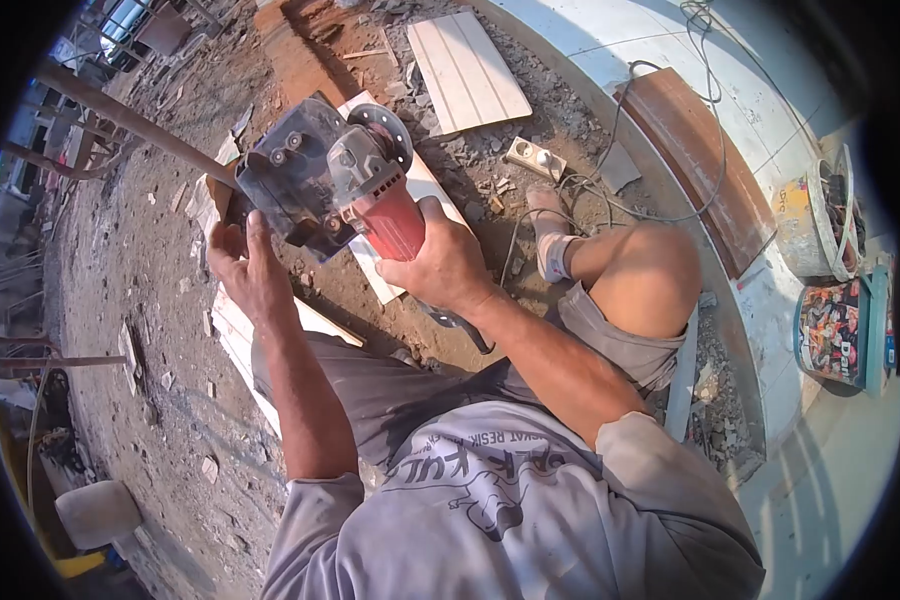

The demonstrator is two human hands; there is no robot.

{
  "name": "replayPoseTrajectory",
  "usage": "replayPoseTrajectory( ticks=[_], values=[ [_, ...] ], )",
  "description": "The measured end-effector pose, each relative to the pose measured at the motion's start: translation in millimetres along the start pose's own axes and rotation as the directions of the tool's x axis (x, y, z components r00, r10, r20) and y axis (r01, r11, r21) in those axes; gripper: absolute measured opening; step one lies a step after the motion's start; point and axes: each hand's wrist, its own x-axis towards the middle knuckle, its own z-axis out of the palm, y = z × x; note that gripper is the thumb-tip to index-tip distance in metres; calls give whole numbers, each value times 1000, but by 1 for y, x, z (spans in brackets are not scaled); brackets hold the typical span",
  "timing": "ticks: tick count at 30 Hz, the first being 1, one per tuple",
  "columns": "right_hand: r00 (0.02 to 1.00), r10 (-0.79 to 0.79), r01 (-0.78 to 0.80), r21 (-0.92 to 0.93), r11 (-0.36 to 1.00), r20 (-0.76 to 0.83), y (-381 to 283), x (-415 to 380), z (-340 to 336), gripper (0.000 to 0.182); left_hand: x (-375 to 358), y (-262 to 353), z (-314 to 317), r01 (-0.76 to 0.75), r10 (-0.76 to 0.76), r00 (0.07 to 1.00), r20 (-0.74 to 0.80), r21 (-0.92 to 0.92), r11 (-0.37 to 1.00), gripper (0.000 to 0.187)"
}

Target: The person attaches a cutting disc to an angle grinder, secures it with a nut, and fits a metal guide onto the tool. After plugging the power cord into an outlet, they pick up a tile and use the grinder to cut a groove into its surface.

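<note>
My right hand (448, 262) is wrapped round the red body of an angle grinder (390, 222), whose grey head points away from me. A dark disc with holes (394, 128) shows at its far end. Fixed beside the grinder head is a dark, box-like attachment (295, 165) with small round fittings. Just below its near left edge is my left hand (255, 275), fingers raised and apart, fingertips right at that edge. Under the grinder lies a pale board (432, 192), partly hidden by the tool and my hand.
A grooved pale panel (468, 72) lies ahead on the rubble. Close to my bare foot sits a socket block (536, 158) with cables. On the right are a brown board (700, 165), a bucket (805, 225) and a printed tub (832, 330). A metal pole (135, 120) slants in from the left.
</note>
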Motion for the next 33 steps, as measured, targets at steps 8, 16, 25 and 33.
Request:
replayPoseTrajectory(
  ticks=[8, 16, 25, 33],
  values=[
    [992, -95, 100, 48, 994, -87, 0, 2, 11, 72, -82, -14, -3, 743, -270, 313, 911, -58, 667, 82],
    [907, -413, 414, -9, 910, -86, -19, -20, 8, 79, -75, 18, 31, 822, -262, 501, 825, -359, 443, 71],
    [744, -282, 265, -120, 957, -606, 40, -29, -264, 20, 4, -2, 3, 767, -253, 543, 801, -350, 538, 61],
    [934, 120, -290, -519, 804, -337, 366, 26, -185, 29, 25, -9, -30, 756, -416, 632, 654, -402, 517, 67]
  ],
)
